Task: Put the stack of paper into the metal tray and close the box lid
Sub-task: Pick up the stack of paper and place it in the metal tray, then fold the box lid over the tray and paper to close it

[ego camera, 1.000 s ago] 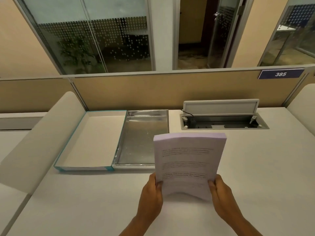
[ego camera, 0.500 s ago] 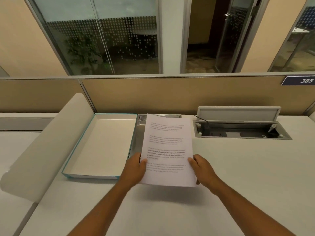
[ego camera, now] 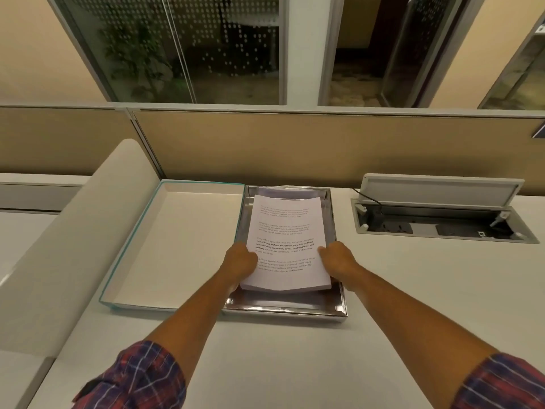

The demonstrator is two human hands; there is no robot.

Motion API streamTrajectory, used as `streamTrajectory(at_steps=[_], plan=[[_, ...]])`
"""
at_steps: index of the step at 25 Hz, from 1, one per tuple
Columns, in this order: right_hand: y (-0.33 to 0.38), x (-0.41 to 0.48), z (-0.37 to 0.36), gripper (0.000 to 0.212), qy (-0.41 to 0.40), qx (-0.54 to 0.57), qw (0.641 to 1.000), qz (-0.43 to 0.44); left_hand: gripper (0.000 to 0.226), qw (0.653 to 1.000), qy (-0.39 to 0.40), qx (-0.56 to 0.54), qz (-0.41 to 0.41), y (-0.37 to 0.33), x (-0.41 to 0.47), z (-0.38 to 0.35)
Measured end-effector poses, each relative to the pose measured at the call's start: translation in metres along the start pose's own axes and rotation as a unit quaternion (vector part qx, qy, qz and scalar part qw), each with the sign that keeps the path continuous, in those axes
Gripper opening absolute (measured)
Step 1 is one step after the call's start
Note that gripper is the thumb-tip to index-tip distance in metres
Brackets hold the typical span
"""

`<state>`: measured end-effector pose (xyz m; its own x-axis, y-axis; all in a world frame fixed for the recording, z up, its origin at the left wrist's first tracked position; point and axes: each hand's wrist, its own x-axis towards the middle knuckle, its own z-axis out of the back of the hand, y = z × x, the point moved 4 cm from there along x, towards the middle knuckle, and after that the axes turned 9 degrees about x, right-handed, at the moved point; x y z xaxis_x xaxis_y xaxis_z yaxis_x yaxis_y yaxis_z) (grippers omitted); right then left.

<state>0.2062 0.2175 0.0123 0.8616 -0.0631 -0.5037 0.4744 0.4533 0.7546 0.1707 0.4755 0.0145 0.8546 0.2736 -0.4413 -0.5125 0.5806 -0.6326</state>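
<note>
A thick stack of printed white paper (ego camera: 284, 231) lies flat over the shiny metal tray (ego camera: 283, 309), held by both hands at its near half. My left hand (ego camera: 239, 261) grips the stack's left edge and my right hand (ego camera: 337, 258) grips its right edge. The stack's near end sits slightly above the tray floor; I cannot tell whether its far end rests on it. To the left, touching the tray, lies the white box lid (ego camera: 177, 243) with a teal rim, open side up.
An open cable hatch (ego camera: 442, 222) with sockets is set into the white desk at the right. A rounded white divider (ego camera: 73, 246) runs along the left. A beige partition wall (ego camera: 295, 146) backs the desk.
The paper went from upright near me to flat and forward, now down inside the tray's outline. Both arms have stretched out with it.
</note>
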Motion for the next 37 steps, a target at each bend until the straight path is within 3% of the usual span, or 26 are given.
streamTrajectory(at_steps=[5, 9, 15, 18, 21, 25, 28, 30, 32, 35, 37], plan=[[0.000, 0.002, -0.011, 0.033, -0.018, -0.061, 0.998, 0.019, 0.037, 1.000, 0.011, 0.002, 0.016, 0.003, 0.004, -0.011], [0.000, -0.005, -0.019, 0.035, 0.016, -0.075, 0.997, 0.025, 0.042, 1.000, 0.008, 0.008, 0.011, -0.004, -0.004, -0.009], [-0.001, -0.034, -0.018, 0.057, 0.029, -0.101, 0.994, 0.033, 0.046, 0.999, 0.015, 0.050, -0.006, -0.005, -0.027, 0.004], [-0.004, -0.064, -0.017, 0.057, 0.003, -0.096, 0.990, 0.105, 0.024, 0.995, -0.005, 0.082, -0.049, 0.006, -0.049, 0.015], [-0.015, -0.094, -0.022, 0.059, 0.014, -0.117, 0.973, 0.196, 0.010, 0.994, -0.087, -0.008, -0.063, 0.028, -0.076, 0.037], [-0.042, -0.115, -0.040, 0.079, 0.032, -0.288, 0.925, 0.247, 0.036, 0.936, -0.326, -0.121, -0.052, 0.075, -0.112, 0.071], [-0.059, -0.115, -0.049, 0.084, 0.040, -0.355, 0.903, 0.237, 0.059, 0.897, -0.422, -0.107, 0.083, 0.115, -0.125, 0.076], [-0.068, -0.113, -0.053, 0.081, 0.051, -0.398, 0.885, 0.237, 0.080, 0.895, -0.383, -0.092, 0.210, 0.139, -0.121, 0.072], [-0.073, -0.113, -0.056, 0.077, 0.054, -0.423, 0.873, 0.237, 0.090, 0.903, -0.312, -0.075, 0.286, 0.153, -0.118, 0.069], [-0.075, -0.112, -0.057, 0.069, 0.051, -0.435, 0.865, 0.245, 0.088, 0.922, -0.236, -0.025, 0.304, 0.159, -0.112, 0.061], [-0.075, -0.113, -0.056, 0.064, 0.051, -0.432, 0.866, 0.245, 0.080, 0.927, -0.239, -0.009, 0.291, 0.157, -0.107, 0.059]])
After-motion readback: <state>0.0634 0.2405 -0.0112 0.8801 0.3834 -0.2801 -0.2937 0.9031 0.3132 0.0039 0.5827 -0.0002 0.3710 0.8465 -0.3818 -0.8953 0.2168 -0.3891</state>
